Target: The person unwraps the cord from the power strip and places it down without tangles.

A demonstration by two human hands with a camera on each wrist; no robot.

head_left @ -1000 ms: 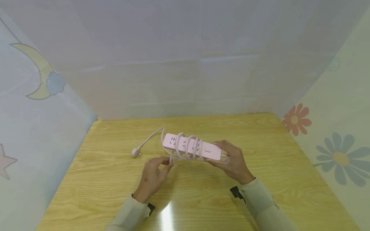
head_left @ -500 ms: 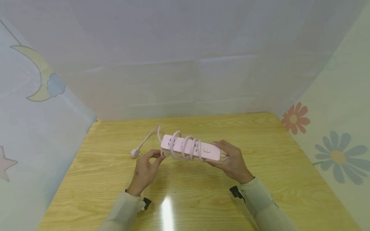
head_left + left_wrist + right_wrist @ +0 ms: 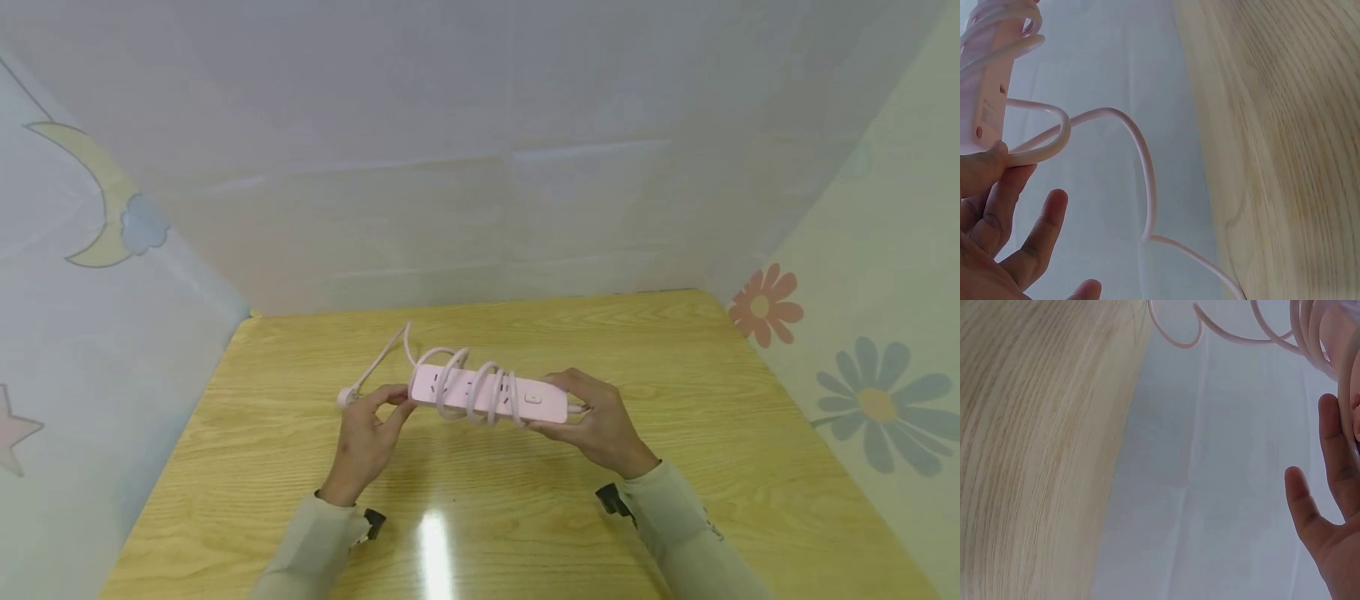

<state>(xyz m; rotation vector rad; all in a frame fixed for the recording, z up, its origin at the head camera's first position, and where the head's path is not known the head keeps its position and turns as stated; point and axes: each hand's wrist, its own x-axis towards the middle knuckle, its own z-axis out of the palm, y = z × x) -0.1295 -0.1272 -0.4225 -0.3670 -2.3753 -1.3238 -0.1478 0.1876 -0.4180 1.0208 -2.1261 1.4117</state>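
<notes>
A pink power strip (image 3: 542, 400) is held above the table, its sockets and switch facing up. Its pink cord (image 3: 492, 392) wraps round the body in several loose coils. My right hand (image 3: 600, 421) grips the switch end, thumb on the near side. At the other end my left hand (image 3: 367, 437) pinches the cord (image 3: 1041, 153) between thumb and fingers, close against the strip's corner. From there the cord loops back and runs down to the plug (image 3: 347, 397), partly hidden behind the left hand. In the right wrist view only some fingers (image 3: 1335, 444) and coils show.
The wooden table (image 3: 480, 508) lies beneath both hands. A pale sheet (image 3: 420, 225) stands behind its far edge. Side walls carry printed flowers (image 3: 877, 406) and a moon (image 3: 105, 196). A dark wrist-worn piece (image 3: 372, 523) shows at the left cuff.
My left hand has moved left and slightly up, bringing the pinched cord to the strip's left end. The strip has shifted a little left; the right hand keeps its grip.
</notes>
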